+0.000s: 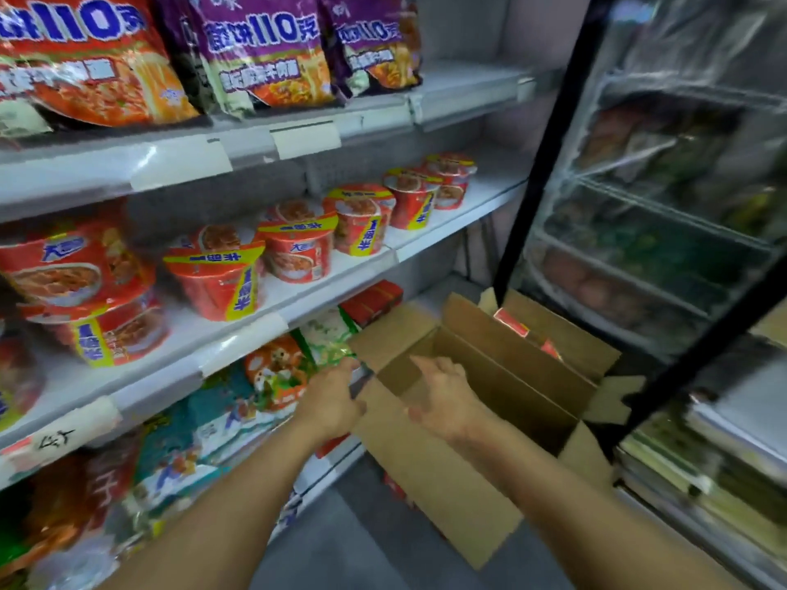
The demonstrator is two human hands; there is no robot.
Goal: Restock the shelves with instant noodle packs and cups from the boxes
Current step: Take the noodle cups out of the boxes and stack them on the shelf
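An open cardboard box stands on the floor beside the shelving, its flaps spread. My left hand is at the box's left flap, by the lower shelf's packs; whether it grips the flap I cannot tell. My right hand hovers over the box opening with fingers loosely spread, holding nothing. Red noodle cups line the middle shelf. Purple and red noodle packs stand on the top shelf. Green and orange packs fill the lower shelf. A red pack pokes from a second box behind.
A glass-door fridge with a black frame stands right of the boxes. Stacked goods sit low on the right. Grey floor shows between my arms. The top shelf's right end carries nothing.
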